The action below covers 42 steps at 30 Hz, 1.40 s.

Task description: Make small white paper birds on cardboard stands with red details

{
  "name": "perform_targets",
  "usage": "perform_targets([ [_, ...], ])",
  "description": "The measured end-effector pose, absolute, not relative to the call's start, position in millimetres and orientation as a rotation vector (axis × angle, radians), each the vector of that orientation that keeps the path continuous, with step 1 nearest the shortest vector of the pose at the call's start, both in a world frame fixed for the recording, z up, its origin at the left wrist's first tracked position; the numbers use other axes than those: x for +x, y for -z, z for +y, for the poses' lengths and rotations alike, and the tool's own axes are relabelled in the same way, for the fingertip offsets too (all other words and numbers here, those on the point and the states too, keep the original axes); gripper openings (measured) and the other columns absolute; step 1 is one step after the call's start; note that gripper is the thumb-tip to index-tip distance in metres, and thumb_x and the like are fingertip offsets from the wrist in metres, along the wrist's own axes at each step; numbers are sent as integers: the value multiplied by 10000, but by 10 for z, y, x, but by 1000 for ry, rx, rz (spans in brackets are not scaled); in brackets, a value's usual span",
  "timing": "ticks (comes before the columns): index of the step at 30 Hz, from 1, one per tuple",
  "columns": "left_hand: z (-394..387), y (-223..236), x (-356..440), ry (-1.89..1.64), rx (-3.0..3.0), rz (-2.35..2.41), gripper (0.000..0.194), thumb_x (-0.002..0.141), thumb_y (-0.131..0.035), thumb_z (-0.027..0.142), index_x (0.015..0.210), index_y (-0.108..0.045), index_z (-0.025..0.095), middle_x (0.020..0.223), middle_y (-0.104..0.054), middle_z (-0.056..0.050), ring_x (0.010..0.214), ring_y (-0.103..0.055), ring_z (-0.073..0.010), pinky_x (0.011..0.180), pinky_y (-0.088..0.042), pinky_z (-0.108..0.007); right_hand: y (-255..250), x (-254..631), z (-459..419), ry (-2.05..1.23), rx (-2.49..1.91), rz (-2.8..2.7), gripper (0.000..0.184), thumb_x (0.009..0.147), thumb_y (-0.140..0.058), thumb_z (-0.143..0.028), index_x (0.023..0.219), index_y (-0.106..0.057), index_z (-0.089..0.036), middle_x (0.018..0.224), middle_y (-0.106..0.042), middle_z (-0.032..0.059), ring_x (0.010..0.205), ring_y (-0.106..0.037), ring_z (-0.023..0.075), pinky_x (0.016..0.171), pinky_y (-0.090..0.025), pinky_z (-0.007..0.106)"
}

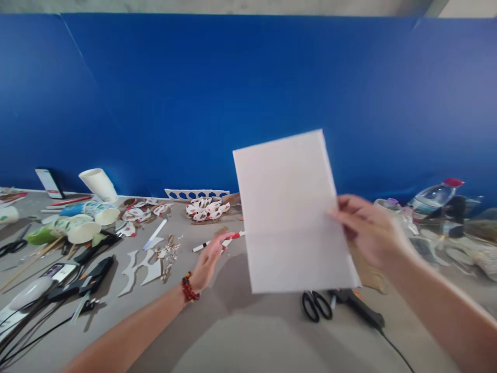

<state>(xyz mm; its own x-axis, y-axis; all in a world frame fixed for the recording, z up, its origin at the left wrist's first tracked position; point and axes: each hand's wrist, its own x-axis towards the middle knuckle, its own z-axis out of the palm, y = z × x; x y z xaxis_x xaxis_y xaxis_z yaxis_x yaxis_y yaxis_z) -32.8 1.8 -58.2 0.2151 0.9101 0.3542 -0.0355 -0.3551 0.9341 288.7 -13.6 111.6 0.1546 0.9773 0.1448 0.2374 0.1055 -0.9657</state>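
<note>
My right hand [365,228] pinches the right edge of a blank white sheet of paper or thin board [291,217], held upright above the table. Lower and to the left, my left hand [209,264], with a red bead bracelet [189,287] on its wrist, has its fingers stretched out and nothing visible in them. Close by its fingertips lie a black-and-white marker [201,247] and a red-tipped marker [237,235]; whether the hand touches them I cannot tell. Below the sheet are black-handled scissors [317,306], their blades hidden behind it, and a glue gun [361,306] with a cord.
Paper cups [98,184], a second glue gun [87,280] and cables crowd the left. White cut-out scraps [145,269] and a pile of red-spotted pieces [205,209] lie mid-table. A plastic bottle [437,197] lies at right. A blue panel [174,103] bounds the back.
</note>
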Motion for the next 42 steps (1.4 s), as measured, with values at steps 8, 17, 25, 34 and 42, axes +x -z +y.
perform_targets([
  [8,7,345,-408,-1180,1162,925,355,803,-687,460,995,-668,162,798,-647,-21,618,-511,-105,563,-378,-216,-204,2512,-243,-1445,-1304,-1190,293,784,-715,-401,996,-651,-208,948,-718,43,821,-663,204,693,-512,274],
  [17,-151,374,-375,-1119,1249,1037,366,769,-694,487,846,-652,133,694,-584,1,579,-484,-102,550,-408,-220,-171,2480,-128,-1445,-1323,-1283,319,802,-662,-454,1014,-643,-216,968,-724,52,830,-675,238,709,-516,314],
  [25,-211,527,-357,-1076,1169,1016,459,739,-730,508,1002,-657,140,824,-664,-41,688,-555,-146,596,-435,-238,85,2431,-118,-929,-1474,-1602,319,857,-515,-525,910,-599,-222,784,-655,20,768,-620,228,686,-476,307],
  [34,-357,549,-295,-934,1166,957,506,702,-759,530,1000,-662,134,859,-704,-58,626,-554,-123,612,-453,-249,230,2617,-50,-569,-1611,-1858,336,904,-415,-518,923,-584,-229,685,-647,9,626,-581,200,592,-426,280],
  [42,-382,677,-372,-678,1229,979,512,717,-695,608,871,-607,128,653,-664,-25,540,-563,-109,556,-438,-235,73,2594,-92,-562,-1749,-1923,294,910,-418,-519,942,-590,-282,790,-710,11,713,-638,242,621,-439,305],
])
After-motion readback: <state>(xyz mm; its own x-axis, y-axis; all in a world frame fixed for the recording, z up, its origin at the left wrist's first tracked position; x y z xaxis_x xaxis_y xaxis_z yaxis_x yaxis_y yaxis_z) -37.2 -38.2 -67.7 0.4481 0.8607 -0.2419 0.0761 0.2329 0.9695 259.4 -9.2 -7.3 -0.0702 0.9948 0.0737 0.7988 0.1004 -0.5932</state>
